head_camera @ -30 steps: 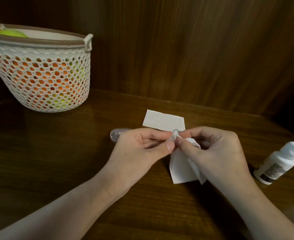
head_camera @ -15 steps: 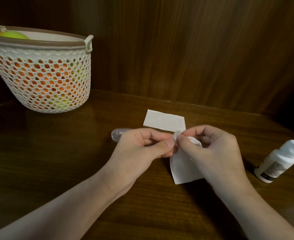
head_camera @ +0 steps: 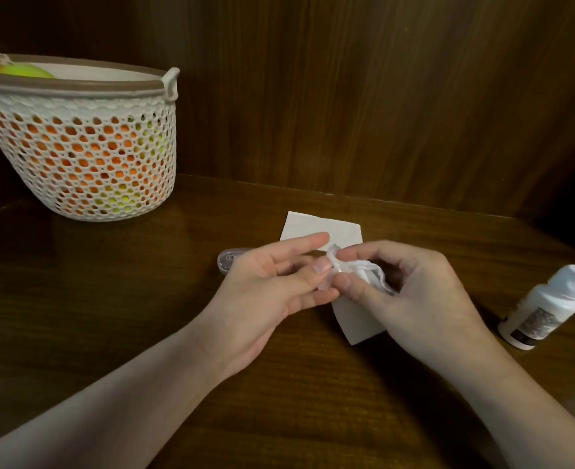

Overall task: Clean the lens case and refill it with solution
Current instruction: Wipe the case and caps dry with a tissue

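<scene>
We see a white lattice basket [head_camera: 76, 154] at ten o'clock, orange and lime showing through; white tissue [head_camera: 354, 309]; white bottle [head_camera: 547, 313].

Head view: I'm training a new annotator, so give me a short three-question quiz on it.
1. True or false: the solution bottle stands capped on the table.
2. Which hand works the tissue into the small clear piece?
A. left hand
B. right hand
3. Fill in: the clear lid lies just beyond the ___ hand.

Key: 1 true; 2 B; 3 left.
</scene>
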Demonstrator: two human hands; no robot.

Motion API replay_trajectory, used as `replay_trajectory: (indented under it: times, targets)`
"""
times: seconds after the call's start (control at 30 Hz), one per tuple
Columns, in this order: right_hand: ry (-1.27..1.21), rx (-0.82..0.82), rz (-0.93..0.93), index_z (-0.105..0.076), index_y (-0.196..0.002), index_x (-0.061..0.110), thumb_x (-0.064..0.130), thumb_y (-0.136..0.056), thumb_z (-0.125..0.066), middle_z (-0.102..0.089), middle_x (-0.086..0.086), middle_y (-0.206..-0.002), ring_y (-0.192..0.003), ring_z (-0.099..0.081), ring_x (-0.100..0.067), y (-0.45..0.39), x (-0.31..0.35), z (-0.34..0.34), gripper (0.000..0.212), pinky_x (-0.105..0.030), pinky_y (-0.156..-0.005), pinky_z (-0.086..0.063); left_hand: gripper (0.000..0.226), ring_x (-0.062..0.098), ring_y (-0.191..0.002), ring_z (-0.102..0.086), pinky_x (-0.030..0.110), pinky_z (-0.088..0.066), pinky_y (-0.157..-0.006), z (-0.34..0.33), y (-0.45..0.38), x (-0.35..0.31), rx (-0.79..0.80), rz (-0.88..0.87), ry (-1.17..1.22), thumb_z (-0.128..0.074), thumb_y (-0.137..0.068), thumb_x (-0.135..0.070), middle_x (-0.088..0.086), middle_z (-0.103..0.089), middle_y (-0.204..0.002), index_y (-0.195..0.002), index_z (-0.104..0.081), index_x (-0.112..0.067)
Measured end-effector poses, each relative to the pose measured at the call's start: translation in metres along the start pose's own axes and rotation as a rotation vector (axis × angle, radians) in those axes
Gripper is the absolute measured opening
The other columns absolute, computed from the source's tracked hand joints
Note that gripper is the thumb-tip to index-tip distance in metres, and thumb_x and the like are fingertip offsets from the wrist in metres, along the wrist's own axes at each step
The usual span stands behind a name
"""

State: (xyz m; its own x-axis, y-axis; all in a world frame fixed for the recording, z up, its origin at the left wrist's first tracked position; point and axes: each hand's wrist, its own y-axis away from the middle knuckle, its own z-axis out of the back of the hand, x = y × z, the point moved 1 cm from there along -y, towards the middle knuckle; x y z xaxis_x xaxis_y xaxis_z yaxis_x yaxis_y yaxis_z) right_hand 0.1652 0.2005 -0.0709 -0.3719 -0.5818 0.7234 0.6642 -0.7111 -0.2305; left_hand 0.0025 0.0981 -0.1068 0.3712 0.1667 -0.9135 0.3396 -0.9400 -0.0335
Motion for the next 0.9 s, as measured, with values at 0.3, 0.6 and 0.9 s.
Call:
replay_trajectory:
  times: [0.3, 0.6, 0.9]
  targets:
    - [-0.057, -0.213, 0.052, -0.078, -0.09, 0.047, 0.045, -0.083, -0.088, -0.076, 0.028, -0.1, -0.101, -0.07, 0.001, 0.006, -0.003, -0.003, 0.012, -0.023, -0.073, -0.061, 0.044, 0.021, -0.114, -0.077, 0.031, -0.064, -0.088, -0.002, -0.001, 0.001, 0.059, -0.003, -0.012, -0.074, -0.084, -0.015, 0.005, -0.08, -0.123, -0.128, -0.076, -0.018]
    - [-0.039, -0.239, -0.052, -0.078, -0.084, 0.04, 0.045, -0.082, -0.088, -0.077, 0.024, -0.087, -0.087, -0.072, 0.004, 0.003, -0.008, 0.002, 0.012, -0.018, -0.064, -0.055, 0.039, 0.022, -0.111, -0.079, 0.031, -0.064, -0.089, -0.008, 0.003, 0.006, 0.066, 0.027, -0.098, -0.068, -0.099, -0.006, 0.004, -0.08, -0.121, -0.137, -0.07, -0.012]
    - [-0.053, -0.12, -0.032, -0.08, -0.076, 0.042, 0.047, -0.078, -0.087, -0.078, 0.025, -0.086, -0.092, -0.07, -0.001, -0.001, -0.006, 0.007, 0.008, -0.02, -0.063, -0.054, 0.036, 0.014, -0.11, -0.078, 0.03, -0.064, -0.09, -0.012, 0.004, 0.009, -0.005, -0.003, -0.151, -0.068, -0.099, -0.004, -0.003, -0.081, -0.119, -0.132, -0.073, -0.017]
